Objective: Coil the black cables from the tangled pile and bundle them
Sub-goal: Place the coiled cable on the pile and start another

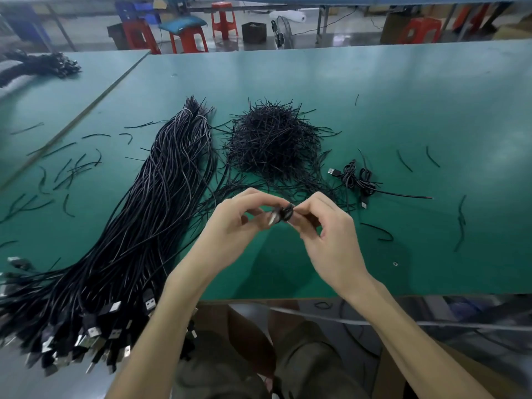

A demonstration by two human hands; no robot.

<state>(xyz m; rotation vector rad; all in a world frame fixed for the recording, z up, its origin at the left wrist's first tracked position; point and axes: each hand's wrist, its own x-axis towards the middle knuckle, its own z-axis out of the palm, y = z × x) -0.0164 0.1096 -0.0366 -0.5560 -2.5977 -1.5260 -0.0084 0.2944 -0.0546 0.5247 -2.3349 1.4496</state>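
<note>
Your fingers (260,197) curled, left hand (240,218) and right hand (326,227) both pinching a small coiled black cable (285,215) just before the tangled heap of short black ties (273,142); long black USB cables (149,214) lay left of it on the green bench (403,110).

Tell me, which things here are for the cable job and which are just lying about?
For the job: small coil, pinched between left hand and right hand; long black cables; heap of short black wires, probably ties; finished coils.

Just lying about: red stool; fan; black box; blue crates.
</note>
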